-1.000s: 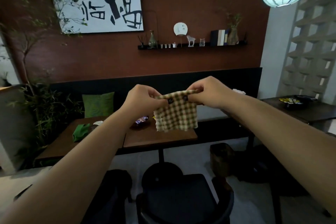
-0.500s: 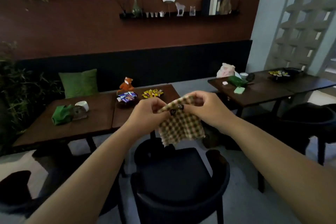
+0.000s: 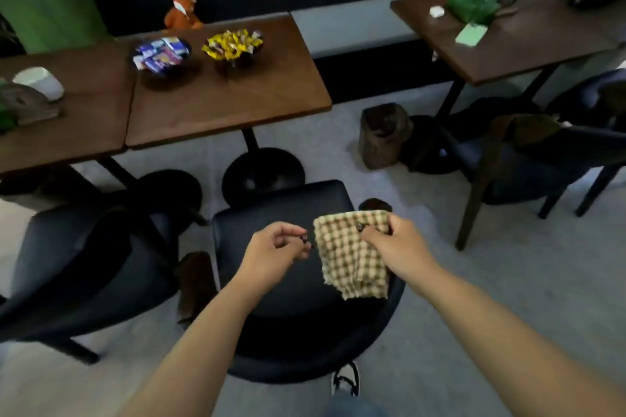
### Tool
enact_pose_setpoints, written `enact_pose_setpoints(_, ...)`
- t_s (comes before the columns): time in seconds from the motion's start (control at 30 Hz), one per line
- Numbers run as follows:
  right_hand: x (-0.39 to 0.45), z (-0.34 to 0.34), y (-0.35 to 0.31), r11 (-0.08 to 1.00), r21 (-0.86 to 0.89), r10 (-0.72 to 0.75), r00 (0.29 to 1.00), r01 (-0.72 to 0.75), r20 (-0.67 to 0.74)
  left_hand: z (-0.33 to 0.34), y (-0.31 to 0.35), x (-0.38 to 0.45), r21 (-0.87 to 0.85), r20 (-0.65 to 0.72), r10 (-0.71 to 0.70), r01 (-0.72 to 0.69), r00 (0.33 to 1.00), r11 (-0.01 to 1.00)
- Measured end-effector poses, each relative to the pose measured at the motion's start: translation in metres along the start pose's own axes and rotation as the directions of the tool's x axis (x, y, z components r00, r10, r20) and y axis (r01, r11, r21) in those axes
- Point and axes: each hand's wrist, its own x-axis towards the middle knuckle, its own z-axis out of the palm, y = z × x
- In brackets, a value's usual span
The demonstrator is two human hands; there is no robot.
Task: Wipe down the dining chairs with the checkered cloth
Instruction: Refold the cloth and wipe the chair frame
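Looking down over a black padded dining chair with a curved backrest (image 3: 291, 281). The right hand (image 3: 399, 247) pinches the top edge of the beige-and-brown checkered cloth (image 3: 352, 257), which hangs down over the right side of the seat. The left hand (image 3: 274, 252) is just beside the cloth, not touching it, fingers curled with nothing in them. Beyond the chair there's a dark wooden worktop (image 3: 223, 101) with a bowl of yellow-wrapped sweets (image 3: 233, 46) and a bowl of blue-and-white packets (image 3: 161, 52). Another black chair (image 3: 81, 267) sits to the left.
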Motion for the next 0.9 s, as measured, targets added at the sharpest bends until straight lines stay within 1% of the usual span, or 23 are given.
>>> enact_pose_setpoints(0.1, 0.025, -0.006, 0.047, 0.989, -0.021, 0.143, 0.983, -0.147, -0.112, 0.033, -0.025, 0.029, -0.062, 0.003, -0.157, 0.157, 0.988, 0.986)
enact_pose_setpoints(0.17, 0.032, -0.009, 0.074, 0.971, -0.027, 0.227, 0.955, -0.236, -0.191, 0.054, -0.042, 0.045, -0.071, 0.032, -0.229, 0.23, 0.973, 0.97)
enact_pose_setpoints(0.23, 0.035, -0.011, 0.096, 0.954, -0.034, 0.277, 0.916, -0.299, -0.289, 0.077, -0.059, 0.059, -0.073, 0.067, -0.309, 0.314, 0.949, 0.947)
enact_pose_setpoints(0.3, 0.034, -0.012, 0.109, 0.954, -0.013, 0.27, 0.877, -0.299, -0.397, 0.101, -0.079, 0.073, -0.063, 0.087, -0.387, 0.393, 0.918, 0.917)
enact_pose_setpoints(0.37, 0.032, -0.011, 0.114, 0.957, 0.05, 0.277, 0.852, -0.285, -0.444, 0.124, -0.1, 0.085, -0.034, 0.087, -0.446, 0.45, 0.891, 0.893)
enact_pose_setpoints(0.47, 0.035, -0.012, 0.114, 0.922, 0.185, 0.388, 0.826, -0.341, -0.409, 0.154, -0.13, 0.097, 0.041, 0.099, -0.528, 0.527, 0.843, 0.849)
enact_pose_setpoints(0.53, 0.04, -0.013, 0.113, 0.89, 0.219, 0.455, 0.814, -0.4, -0.362, 0.167, -0.147, 0.102, 0.081, 0.101, -0.575, 0.57, 0.812, 0.818)
enact_pose_setpoints(0.63, 0.048, -0.015, 0.118, 0.852, 0.232, 0.521, 0.808, -0.47, -0.276, 0.176, -0.165, 0.11, 0.157, 0.052, -0.58, 0.567, 0.813, 0.809)
enact_pose_setpoints(0.7, 0.053, -0.017, 0.122, 0.832, 0.246, 0.546, 0.814, -0.497, -0.2, 0.173, -0.177, 0.114, 0.314, 0.094, -0.579, 0.528, 0.81, 0.789)
enact_pose_setpoints(0.73, 0.055, -0.017, 0.123, 0.819, 0.249, 0.559, 0.817, -0.517, -0.142, 0.171, -0.183, 0.116, 0.393, 0.132, -0.592, 0.506, 0.795, 0.768)
enact_pose_setpoints(0.77, 0.057, -0.016, 0.123, 0.8, 0.255, 0.577, 0.813, -0.544, -0.077, 0.168, -0.189, 0.117, 0.43, 0.159, -0.62, 0.511, 0.769, 0.744)
enact_pose_setpoints(0.8, 0.058, -0.015, 0.124, 0.775, 0.268, 0.598, 0.801, -0.572, -0.019, 0.164, -0.195, 0.119, 0.428, 0.187, -0.656, 0.541, 0.731, 0.724)
enact_pose_setpoints(0.9, 0.063, -0.014, 0.124, 0.687, 0.341, 0.644, 0.755, -0.641, 0.123, 0.156, -0.207, 0.124, 0.353, 0.264, -0.758, 0.671, 0.597, 0.652)
